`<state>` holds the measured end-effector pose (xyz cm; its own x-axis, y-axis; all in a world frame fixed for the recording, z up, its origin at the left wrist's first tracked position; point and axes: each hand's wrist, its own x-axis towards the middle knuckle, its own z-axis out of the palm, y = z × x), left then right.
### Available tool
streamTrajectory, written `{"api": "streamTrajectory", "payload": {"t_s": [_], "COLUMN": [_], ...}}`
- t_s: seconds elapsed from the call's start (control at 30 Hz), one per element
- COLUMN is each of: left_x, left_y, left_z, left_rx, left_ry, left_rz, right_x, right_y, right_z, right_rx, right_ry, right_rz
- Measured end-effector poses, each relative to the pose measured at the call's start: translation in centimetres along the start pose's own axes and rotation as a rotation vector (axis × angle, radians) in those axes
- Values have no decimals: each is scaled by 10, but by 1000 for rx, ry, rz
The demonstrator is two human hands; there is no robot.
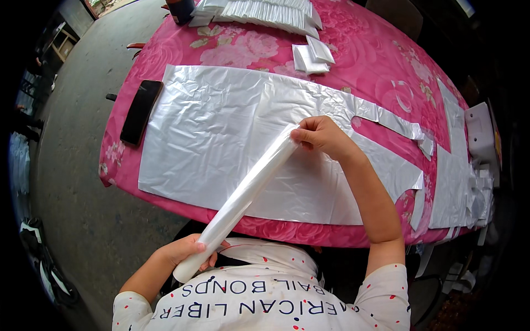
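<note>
A long white plastic bag (243,196), folded lengthwise into a narrow strip, slants across the front of the table. Around its lower end, close to my body, the fingers of my left hand (190,251) are wrapped. At the upper end my right hand (323,138) pinches it between thumb and fingers. Beneath it a stack of flat white plastic vest bags (204,127) lies spread on the table, its handle loops toward the right. How many layers the strip has, I cannot tell.
A pink flowered cloth covers the table (243,49). A black phone (141,113) rests on the bags' left edge. Small folded white packets (313,55) and a long row of packets (270,16) lie at the back, beside a dark jar (180,10). More bags (455,187) hang at the right.
</note>
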<state>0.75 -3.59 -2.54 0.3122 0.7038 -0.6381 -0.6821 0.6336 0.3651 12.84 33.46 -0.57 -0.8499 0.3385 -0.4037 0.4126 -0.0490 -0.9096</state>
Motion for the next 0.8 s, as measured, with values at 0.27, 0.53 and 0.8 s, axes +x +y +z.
{"api": "streamTrajectory", "payload": {"t_s": [0.27, 0.53, 0.8], "left_x": [-20, -64, -23], "left_y": [-6, -30, 88], "left_z": [-13, -80, -1], "left_rx": [-12, 252, 1265], "left_ry": [4, -142, 1], "left_rz": [-95, -310, -65], "right_x": [0, -27, -3], "right_y": [15, 39, 22], "right_z": [-77, -156, -115], "right_rx": [-116, -127, -90], "right_ry": [330, 532, 375], "right_rz": [-23, -116, -159]}}
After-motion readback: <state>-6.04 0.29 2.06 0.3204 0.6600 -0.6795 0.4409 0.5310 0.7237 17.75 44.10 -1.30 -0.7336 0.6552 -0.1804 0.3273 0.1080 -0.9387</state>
